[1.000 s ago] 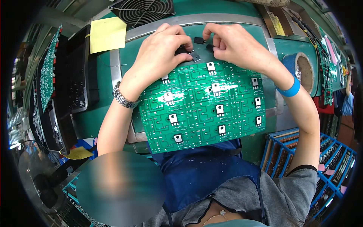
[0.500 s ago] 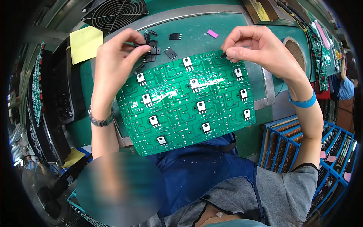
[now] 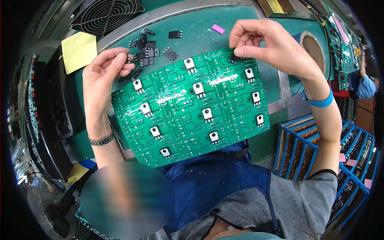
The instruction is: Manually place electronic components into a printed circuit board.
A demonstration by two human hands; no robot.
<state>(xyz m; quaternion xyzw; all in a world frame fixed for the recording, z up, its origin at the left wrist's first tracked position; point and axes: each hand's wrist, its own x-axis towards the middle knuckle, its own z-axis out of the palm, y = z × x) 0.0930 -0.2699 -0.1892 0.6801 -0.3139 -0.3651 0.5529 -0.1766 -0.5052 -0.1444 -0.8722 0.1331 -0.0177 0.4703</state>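
A large green circuit board point(image 3: 180, 140) lies tilted in front of me, its near edge over my lap. Rows of three-legged transistors point(image 3: 199, 90) with pale metal faces are set on it. At the board's far right corner, my right hand point(image 3: 266, 44) pinches a black transistor point(image 3: 233, 59) against the surface; fingers partly cover it. Left of the board, my left hand point(image 3: 106, 70) is closed at thumb and fingertips on a small black transistor point(image 3: 130, 59), mostly hidden. Beside those fingertips sits a pile of black transistors point(image 3: 147, 54).
Two loose transistors point(image 3: 175, 35) and a pink strip point(image 3: 218, 29) lie beyond the board. A fan point(image 3: 106, 16) and a yellow paper point(image 3: 79, 52) stand far left. Right are a cardboard tube point(image 3: 312, 50) and blue racks point(image 3: 298, 146) holding boards.
My left hand has drawn back left from the pile with a transistor. My right hand has shifted slightly left and away, and the black transistor under it shows more. The view has shifted slightly.
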